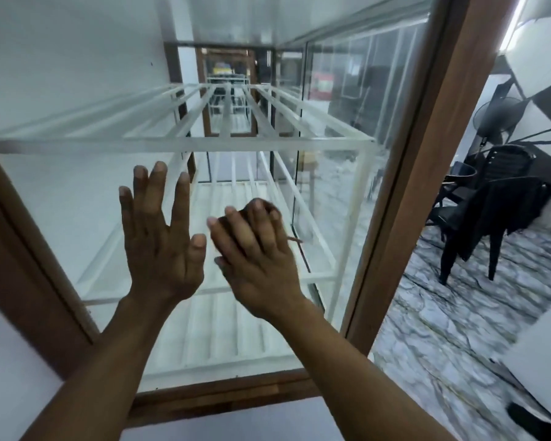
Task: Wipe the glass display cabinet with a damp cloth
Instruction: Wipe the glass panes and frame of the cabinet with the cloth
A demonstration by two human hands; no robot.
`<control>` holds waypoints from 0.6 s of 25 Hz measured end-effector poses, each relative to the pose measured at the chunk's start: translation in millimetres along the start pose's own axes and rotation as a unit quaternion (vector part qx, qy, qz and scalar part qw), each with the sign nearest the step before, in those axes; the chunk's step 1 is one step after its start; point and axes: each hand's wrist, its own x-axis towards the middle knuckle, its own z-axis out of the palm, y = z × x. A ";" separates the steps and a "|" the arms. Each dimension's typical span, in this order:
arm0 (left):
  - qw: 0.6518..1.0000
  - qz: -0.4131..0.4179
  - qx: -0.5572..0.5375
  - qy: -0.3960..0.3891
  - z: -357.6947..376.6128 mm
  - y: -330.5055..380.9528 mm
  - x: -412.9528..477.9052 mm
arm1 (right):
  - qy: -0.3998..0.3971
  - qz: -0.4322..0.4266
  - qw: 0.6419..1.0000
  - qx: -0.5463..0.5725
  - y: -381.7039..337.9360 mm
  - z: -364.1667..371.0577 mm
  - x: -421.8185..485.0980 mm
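Against the glass display cabinet (427, 154) front pane: left hand (159, 246), fingers (157, 198) spread flat; right hand (258, 268), fingers together, pressing a dark cloth (236, 216). Wiping appears under way; cleaned extent cannot be told.

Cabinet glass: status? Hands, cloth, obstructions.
Left hand open, fingers spread on the cabinet glass. Right hand presses a dark cloth to it, blurred. Nothing seen blocking the pane.
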 end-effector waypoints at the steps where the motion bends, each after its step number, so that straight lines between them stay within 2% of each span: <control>1: 1.000 0.010 -0.001 -0.010 0.2 -1.6 -6.5 | -0.024 -0.048 0.999 0.006 -2.6 3.0 -16.7; 2: 1.000 0.021 0.000 -0.021 0.0 -2.8 -13.3 | -0.035 -0.052 0.998 -0.024 13.1 -1.6 -32.6; 3: 0.999 0.027 0.001 -0.028 -0.7 -3.6 -19.7 | -0.037 -0.002 0.998 -0.048 35.8 -12.0 -47.2; 4: 0.999 0.028 0.000 -0.031 -1.3 -4.4 -23.7 | -0.032 0.080 0.995 -0.054 54.8 -24.1 -54.8; 6: 0.999 0.018 -0.005 -0.028 -1.3 -2.0 -24.6 | 0.027 0.249 0.966 -0.057 66.5 -35.2 -45.5; 7: 1.000 0.012 -0.009 -0.024 0.2 1.2 -25.2 | 0.044 0.271 0.961 -0.043 54.4 -29.7 -34.8; 8: 1.000 0.009 -0.014 -0.021 2.1 4.3 -28.3 | 0.029 0.221 0.975 -0.014 34.7 -18.0 -28.0; 9: 1.000 0.010 -0.018 -0.019 5.3 7.1 -35.4 | 0.000 0.132 0.991 0.008 14.1 -5.0 -33.6; 10: 1.000 0.013 -0.019 -0.021 9.4 10.4 -46.6 | -0.022 0.040 0.999 0.015 2.5 2.4 -48.6; 11: 0.999 0.015 -0.018 -0.024 14.0 13.9 -61.9 | -0.039 -0.013 0.999 -0.004 8.2 2.7 -64.2; 12: 0.999 0.017 -0.016 -0.027 19.3 16.8 -80.0 | -0.040 -0.015 0.998 -0.036 28.2 -1.6 -78.7; 13: 0.999 0.017 -0.015 -0.027 24.3 18.6 -99.5 | -0.033 0.041 0.997 -0.051 49.4 -9.2 -91.4; 15: 1.000 0.015 -0.012 -0.020 33.4 19.4 -130.4 | 0.049 0.212 0.975 -0.045 64.4 -16.2 -91.3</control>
